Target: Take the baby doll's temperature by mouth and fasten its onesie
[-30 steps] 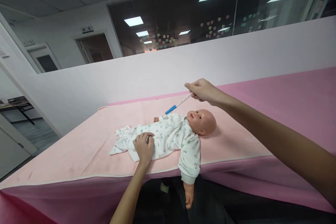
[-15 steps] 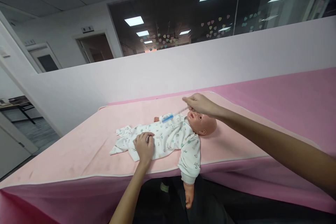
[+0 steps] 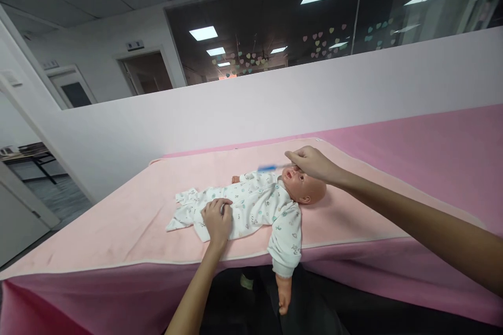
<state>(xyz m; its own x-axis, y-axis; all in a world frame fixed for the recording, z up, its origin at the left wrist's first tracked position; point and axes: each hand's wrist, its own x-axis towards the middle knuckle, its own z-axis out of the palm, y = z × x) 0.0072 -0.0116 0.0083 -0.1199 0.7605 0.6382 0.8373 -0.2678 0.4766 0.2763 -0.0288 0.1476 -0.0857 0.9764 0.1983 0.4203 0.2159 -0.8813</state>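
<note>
A baby doll (image 3: 267, 201) in a white printed sleepsuit lies on its back on a light pink blanket (image 3: 118, 230), head to the right. One doll arm hangs over the near table edge. My left hand (image 3: 217, 220) rests flat on the doll's belly and hip. Just above the doll's face, my right hand (image 3: 310, 163) pinches a thin clear thermometer with a blue end (image 3: 271, 168). It lies almost level, blue end pointing left over the doll's chest.
The blanket covers a table draped in darker pink cloth (image 3: 432, 141). A low white partition wall (image 3: 236, 110) runs behind it, with dark glass panels above. A doorway (image 3: 147, 73) and a desk (image 3: 31, 159) are at the far left.
My right hand has come down from above the doll to its face, and the thermometer has levelled out. My left hand has stayed on the doll's belly.
</note>
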